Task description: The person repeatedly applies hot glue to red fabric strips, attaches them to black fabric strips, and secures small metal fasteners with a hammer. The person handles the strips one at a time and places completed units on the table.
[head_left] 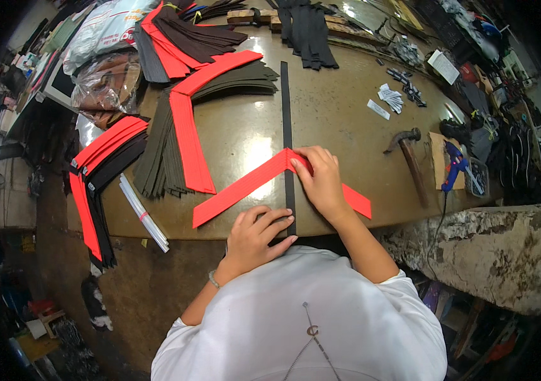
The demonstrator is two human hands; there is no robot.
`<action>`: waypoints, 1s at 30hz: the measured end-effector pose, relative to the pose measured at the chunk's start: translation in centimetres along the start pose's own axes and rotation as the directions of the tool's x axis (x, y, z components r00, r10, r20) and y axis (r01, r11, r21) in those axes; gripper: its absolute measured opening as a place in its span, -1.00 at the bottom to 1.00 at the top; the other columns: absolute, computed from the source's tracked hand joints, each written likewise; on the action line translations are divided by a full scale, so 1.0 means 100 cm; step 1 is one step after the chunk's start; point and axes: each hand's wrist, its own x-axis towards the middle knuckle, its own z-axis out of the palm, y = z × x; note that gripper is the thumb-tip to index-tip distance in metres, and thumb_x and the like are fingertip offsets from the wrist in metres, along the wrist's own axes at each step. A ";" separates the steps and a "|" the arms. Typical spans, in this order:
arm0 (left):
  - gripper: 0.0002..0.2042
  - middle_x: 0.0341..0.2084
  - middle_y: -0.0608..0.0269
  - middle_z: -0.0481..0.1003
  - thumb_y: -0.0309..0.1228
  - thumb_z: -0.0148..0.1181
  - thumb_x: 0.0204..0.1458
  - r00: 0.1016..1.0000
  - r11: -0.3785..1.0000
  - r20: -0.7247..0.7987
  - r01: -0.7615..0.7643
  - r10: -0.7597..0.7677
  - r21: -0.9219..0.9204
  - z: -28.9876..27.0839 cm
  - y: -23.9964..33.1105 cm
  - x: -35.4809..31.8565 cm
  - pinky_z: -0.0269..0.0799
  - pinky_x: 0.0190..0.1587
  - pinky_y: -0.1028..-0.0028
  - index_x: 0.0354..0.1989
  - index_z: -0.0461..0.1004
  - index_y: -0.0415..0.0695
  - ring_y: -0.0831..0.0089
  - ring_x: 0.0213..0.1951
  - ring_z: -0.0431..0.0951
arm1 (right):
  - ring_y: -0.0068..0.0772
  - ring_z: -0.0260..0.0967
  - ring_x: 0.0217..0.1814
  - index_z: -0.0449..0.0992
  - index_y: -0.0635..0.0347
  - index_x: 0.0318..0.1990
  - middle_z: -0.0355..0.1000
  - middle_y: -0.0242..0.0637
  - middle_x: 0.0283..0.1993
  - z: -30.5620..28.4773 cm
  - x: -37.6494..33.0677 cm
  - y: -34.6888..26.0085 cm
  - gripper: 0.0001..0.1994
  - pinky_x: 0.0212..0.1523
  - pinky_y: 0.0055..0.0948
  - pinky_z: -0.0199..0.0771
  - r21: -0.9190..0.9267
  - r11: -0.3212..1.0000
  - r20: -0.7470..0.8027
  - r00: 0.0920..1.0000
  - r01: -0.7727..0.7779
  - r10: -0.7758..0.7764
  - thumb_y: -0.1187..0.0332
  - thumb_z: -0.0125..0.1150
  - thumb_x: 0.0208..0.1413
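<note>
A red, line-stitched band [245, 189] bent into a wide V lies at the table's near edge, its peak pointing away from me. Beneath the peak runs a narrow black strip [287, 108], straight from the near edge toward the far side. My right hand [322, 181] grips the band just right of its peak, thumb and fingers bent onto it, covering part of its right arm. Stretched across the strip's near end, my left hand [259, 235] has its fingers apart and the tips touching the strip.
Left of the band lie fanned olive strips [161, 152] with a red piece [189, 136] on top. Beyond are more red and dark stacks [185, 38]. White strips [143, 213] overhang the near edge. A hammer [410, 159] and a blue corded tool [454, 166] are at right.
</note>
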 end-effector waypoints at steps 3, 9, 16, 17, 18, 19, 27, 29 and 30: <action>-0.68 -0.06 0.55 0.53 -0.23 0.39 -0.14 1.000 1.000 0.008 0.008 -0.008 -0.009 -0.001 0.000 -0.001 0.36 -0.10 0.40 -0.18 0.60 0.01 0.42 -0.09 0.45 | -0.14 0.38 -0.07 0.55 0.19 -0.13 0.47 -0.22 -0.16 0.002 0.002 -0.001 -0.81 -0.04 -0.23 0.27 -0.014 1.000 -0.021 1.000 0.020 -0.020 0.33 0.21 0.16; -0.69 -0.09 0.52 0.53 -0.22 0.39 -0.13 0.999 1.000 0.031 0.008 -0.008 -0.014 -0.002 0.002 0.003 0.35 -0.10 0.38 -0.19 0.60 -0.02 0.42 -0.09 0.44 | -0.17 0.36 -0.09 0.56 0.10 -0.08 0.44 -0.26 -0.12 -0.001 -0.001 -0.004 -0.80 -0.03 -0.25 0.27 -0.052 0.997 -0.009 0.998 0.054 -0.055 0.38 0.21 0.14; -0.74 -0.25 0.27 0.51 -0.30 0.37 -0.05 0.966 0.974 0.240 0.144 -0.100 -0.175 -0.023 -0.008 0.042 0.42 -0.18 0.32 -0.19 0.58 -0.12 0.26 -0.22 0.47 | -0.13 0.28 0.07 0.56 0.01 -0.01 0.36 -0.29 0.08 -0.001 -0.004 -0.012 -0.76 0.11 -0.13 0.22 -0.327 0.940 0.107 0.992 0.101 -0.069 0.36 0.13 0.17; -0.75 -0.27 0.23 0.50 -0.34 0.36 -0.03 0.960 0.971 0.247 0.175 -0.131 -0.165 -0.022 -0.015 0.051 0.42 -0.18 0.32 -0.18 0.58 -0.13 0.24 -0.24 0.47 | -0.10 0.25 0.12 0.55 0.00 0.01 0.34 -0.27 0.13 -0.003 -0.003 -0.015 -0.74 0.15 -0.07 0.18 -0.373 0.913 0.096 0.985 0.168 -0.142 0.32 0.13 0.17; -0.77 -0.27 0.20 0.49 -0.36 0.34 0.00 0.983 0.981 0.146 0.130 -0.109 -0.141 -0.019 -0.022 0.060 0.42 -0.17 0.32 -0.17 0.58 -0.12 0.23 -0.23 0.46 | -0.07 0.22 0.16 0.54 -0.01 0.03 0.31 -0.25 0.17 -0.007 -0.003 -0.016 -0.72 0.19 0.00 0.14 -0.425 0.883 0.118 0.979 0.200 -0.165 0.29 0.13 0.17; -0.78 -0.26 0.18 0.48 -0.39 0.31 0.02 0.993 0.989 0.055 0.108 -0.103 -0.102 -0.014 -0.027 0.067 0.42 -0.15 0.31 -0.15 0.58 -0.12 0.23 -0.22 0.46 | -0.03 0.19 0.20 0.52 -0.01 0.05 0.28 -0.23 0.21 -0.014 -0.004 -0.016 -0.70 0.23 0.06 0.09 -0.478 0.849 0.166 0.972 0.226 -0.166 0.25 0.14 0.17; -0.76 -0.24 0.17 0.44 -0.46 0.22 0.08 0.986 0.978 0.014 0.166 -0.166 -0.124 0.002 -0.040 0.067 0.39 -0.08 0.31 -0.06 0.58 -0.11 0.22 -0.16 0.42 | -0.12 0.33 0.08 0.37 0.46 -0.08 0.33 0.09 0.00 -0.189 -0.053 0.153 -0.39 0.16 -0.16 0.30 -0.298 0.595 -0.909 0.412 -0.746 0.060 0.05 0.46 0.00; -0.77 -0.22 0.15 0.43 -0.47 0.22 0.08 0.984 0.971 0.027 0.178 -0.176 -0.156 0.001 -0.042 0.067 0.39 -0.06 0.32 -0.07 0.58 -0.14 0.23 -0.15 0.43 | -0.19 0.38 0.01 0.37 0.47 -0.07 0.37 0.03 -0.05 -0.219 -0.054 0.208 -0.39 -0.06 -0.19 0.47 -0.310 0.710 -0.889 0.457 -0.633 0.019 0.00 0.38 0.06; -0.77 -0.21 0.15 0.43 -0.48 0.22 0.08 0.982 0.965 0.035 0.191 -0.188 -0.179 0.002 -0.042 0.068 0.39 -0.06 0.32 -0.07 0.58 -0.15 0.23 -0.14 0.43 | -0.24 0.41 -0.04 0.37 0.45 -0.05 0.39 -0.03 -0.06 -0.231 -0.052 0.220 -0.40 -0.18 -0.24 0.49 -0.250 0.739 -0.825 0.537 -0.626 0.175 0.00 0.36 0.08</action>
